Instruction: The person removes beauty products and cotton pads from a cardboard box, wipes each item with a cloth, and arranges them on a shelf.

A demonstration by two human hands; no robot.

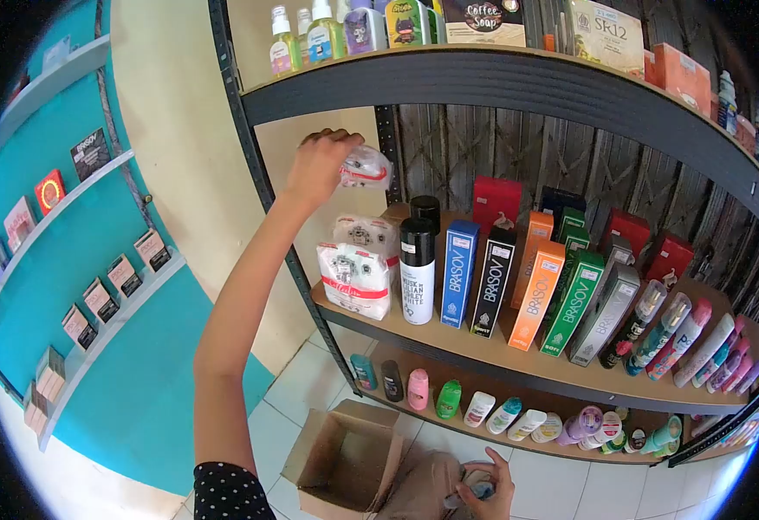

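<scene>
My left hand (323,165) is raised at the left end of the middle shelf, closed on a white plastic pack with a red band (366,168). Below it, two similar white packs (355,282) stand one behind the other on the shelf, beside a black-capped white spray can (417,273). Low in the view, my right hand (490,487) has its fingers curled round a small, pale, crumpled item (476,485) that I cannot make out clearly. It is over a brownish plastic bag (423,485) next to an open cardboard box (349,455).
Upright Brasov boxes (458,273) and spray bottles (657,329) line the middle shelf. Bottles (449,399) stand on the lower shelf; soaps and sprays fill the upper one (483,78). A dark metal post (262,173) rises at the left, near white wall shelves (111,316).
</scene>
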